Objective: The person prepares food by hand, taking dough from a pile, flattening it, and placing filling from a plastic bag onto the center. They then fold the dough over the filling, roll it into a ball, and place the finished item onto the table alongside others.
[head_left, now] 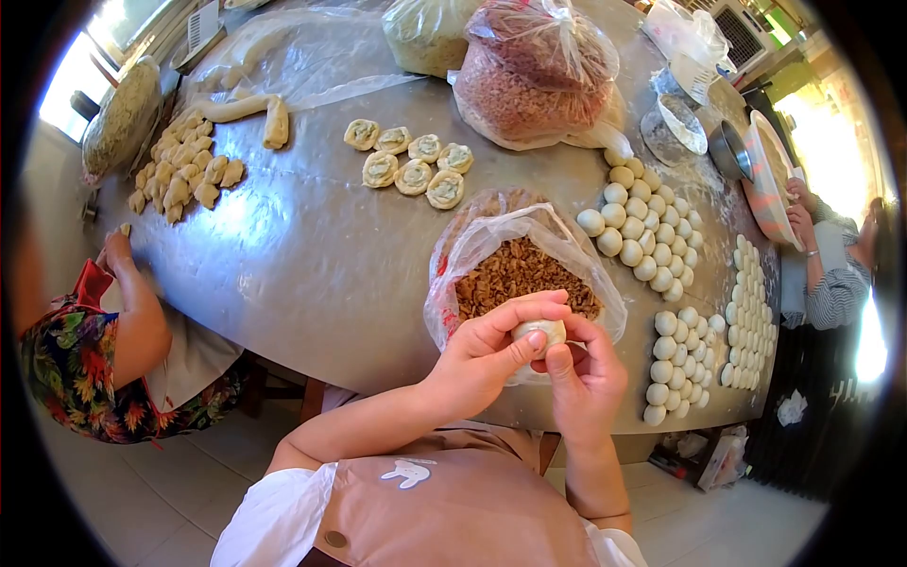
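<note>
Between my two hands is a pale round dough ball (539, 337), pinched by thumbs and fingers. My left hand (496, 340) wraps it from the left, its thumb lying across the front. On the other side my right hand (578, 369) presses it with thumb and fingertips. Both hands hover over the near rim of a clear plastic bag (605, 283), which lies open on the table around a brown crumbly filling (524, 274). The underside of the ball is hidden by my fingers.
Finished dough balls (652, 222) stand in several groups to the right. Flat dough rounds with pale centres (413, 177) lie further back, near a tied bag of pinkish filling (539, 76). Dough pieces (179, 165) are heaped far left. One person (85, 331) sits left; another (836, 274) holds a basin (770, 180).
</note>
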Available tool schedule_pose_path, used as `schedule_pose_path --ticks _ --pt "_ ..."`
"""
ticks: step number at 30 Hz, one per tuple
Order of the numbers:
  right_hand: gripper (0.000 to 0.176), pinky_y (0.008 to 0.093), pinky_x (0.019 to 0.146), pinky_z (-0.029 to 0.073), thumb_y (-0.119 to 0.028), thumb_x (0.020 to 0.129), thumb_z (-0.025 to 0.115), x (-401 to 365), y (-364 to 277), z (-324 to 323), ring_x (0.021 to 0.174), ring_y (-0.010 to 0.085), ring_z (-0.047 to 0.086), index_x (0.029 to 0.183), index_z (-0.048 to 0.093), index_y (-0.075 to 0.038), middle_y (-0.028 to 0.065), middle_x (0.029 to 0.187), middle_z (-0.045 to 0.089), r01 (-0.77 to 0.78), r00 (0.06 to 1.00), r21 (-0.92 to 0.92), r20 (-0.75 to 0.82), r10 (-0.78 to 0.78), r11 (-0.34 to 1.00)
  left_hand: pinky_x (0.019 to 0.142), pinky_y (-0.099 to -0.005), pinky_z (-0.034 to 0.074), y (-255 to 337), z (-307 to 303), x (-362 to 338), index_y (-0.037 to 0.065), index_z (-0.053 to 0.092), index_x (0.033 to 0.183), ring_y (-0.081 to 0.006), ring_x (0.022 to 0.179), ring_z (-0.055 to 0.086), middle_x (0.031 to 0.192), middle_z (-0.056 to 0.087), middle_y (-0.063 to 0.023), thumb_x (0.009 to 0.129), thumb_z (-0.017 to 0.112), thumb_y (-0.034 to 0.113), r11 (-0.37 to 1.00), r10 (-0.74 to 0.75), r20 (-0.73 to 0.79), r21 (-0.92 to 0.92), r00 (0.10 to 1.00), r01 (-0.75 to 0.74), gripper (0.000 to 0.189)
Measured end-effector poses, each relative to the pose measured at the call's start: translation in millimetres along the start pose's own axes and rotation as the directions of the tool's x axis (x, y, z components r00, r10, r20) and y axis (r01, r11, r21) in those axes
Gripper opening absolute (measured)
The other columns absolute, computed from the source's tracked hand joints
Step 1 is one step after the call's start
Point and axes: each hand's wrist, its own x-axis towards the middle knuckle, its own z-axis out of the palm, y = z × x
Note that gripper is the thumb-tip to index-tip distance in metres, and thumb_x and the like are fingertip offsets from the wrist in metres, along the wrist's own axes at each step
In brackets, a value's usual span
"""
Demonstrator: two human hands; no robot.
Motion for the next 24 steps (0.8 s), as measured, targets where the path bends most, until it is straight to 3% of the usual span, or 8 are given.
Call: schedule_pose_path --ticks 3,7,11,13,14,17,22,24 --pt "0.033 0.0236 0.066 0.055 -0.021 0.090 0.067 0 -4 -2 0.078 0.0096 0.062 0.111 0.058 0.003 0.0066 0.091 0.064 -0.080 0.997 0.075 0.004 0.079 0.994 0.106 -0.0356 0.034 9 -4 -1 0.001 0.049 0.130 -0.0225 0.130 0.042 0.141 0.042 -0.0141 0.096 0.057 0.023 0.913 0.183 0.122 0.347 0.975 -0.215 0.041" --pt "0.033 0.0239 0.064 0.055 -0.025 0.093 0.064 0 -5 -5 0.077 0.0091 0.061 0.110 0.058 0.003 0.0067 0.092 0.065 -0.113 0.992 0.134 0.075 0.103 0.985 0.105 -0.0381 0.036 18 -12 7 0.000 0.046 0.132 -0.0259 0.128 0.044 0.137 0.046 -0.0179 0.090 0.066 0.033 0.545 0.349 0.351 0.678 0.869 -0.493 0.057" --pt "0.033 0.0239 0.068 0.055 -0.026 0.096 0.058 0 10 -6 0.079 0.0104 0.062 0.111 0.058 0.004 0.0073 0.097 0.064 0.126 0.985 0.112 0.101 -0.137 0.986 0.102 -0.0389 0.040 4 -10 7 0.000 0.048 0.130 -0.0260 0.119 0.053 0.126 0.055 -0.0166 0.090 0.067 0.030 0.736 0.299 0.222 0.565 0.928 -0.373 0.053" --pt "0.032 0.0240 0.072 0.054 -0.025 0.098 0.054 -4 3 -3 0.083 0.0113 0.063 0.112 0.058 0.004 0.0076 0.099 0.064 -0.045 0.995 0.223 0.100 0.023 0.974 0.100 -0.0387 0.041 8 -4 3 0.000 0.052 0.125 -0.0254 0.113 0.057 0.121 0.059 -0.0157 0.090 0.066 0.029 0.816 0.223 0.098 0.525 0.970 -0.241 0.047" --pt "0.032 0.0240 0.074 0.054 -0.025 0.099 0.052 -6 -2 -2 0.085 0.0118 0.063 0.112 0.058 0.004 0.0077 0.100 0.063 -0.128 0.989 0.277 0.106 0.102 0.952 0.094 -0.0365 0.046 3 -5 7 0.001 0.058 0.112 -0.0253 0.100 0.063 0.105 0.065 -0.0134 0.090 0.066 0.018 0.715 0.367 0.109 0.602 0.924 -0.355 0.029" --pt "0.027 0.0251 0.079 0.054 -0.017 0.098 0.054 -6 -10 0 0.089 0.0130 0.063 0.114 0.058 0.004 0.0081 0.102 0.063 -0.240 0.963 0.194 0.171 0.208 0.951 0.092 -0.0353 0.047 -5 -8 10 0.000 0.060 0.102 -0.0219 0.102 0.062 0.099 0.065 -0.0098 0.094 0.060 0.016 0.805 0.397 0.033 0.467 0.917 -0.366 0.018" --pt "0.033 0.0255 0.079 0.055 -0.009 0.093 0.062 -3 -5 13 0.091 0.0131 0.063 0.122 0.052 0.005 0.0086 0.104 0.063 -0.027 0.988 0.139 0.152 0.006 0.990 0.104 -0.0409 0.041 2 -5 7 0.001 0.059 0.094 -0.0164 0.110 0.058 0.082 0.059 -0.0019 0.100 0.049 0.015 0.945 0.231 -0.092 0.259 0.969 -0.200 0.019" --pt "0.038 0.0255 0.079 0.054 -0.009 0.092 0.063 -2 -5 15 0.091 0.0126 0.062 0.124 0.050 0.005 0.0087 0.105 0.062 -0.008 0.990 0.154 0.141 -0.014 0.988 0.102 -0.0402 0.041 -1 -10 10 0.002 0.060 0.094 -0.0175 0.112 0.057 0.086 0.061 -0.0029 0.102 0.045 0.020 0.901 0.283 -0.014 0.346 0.959 -0.261 0.024"
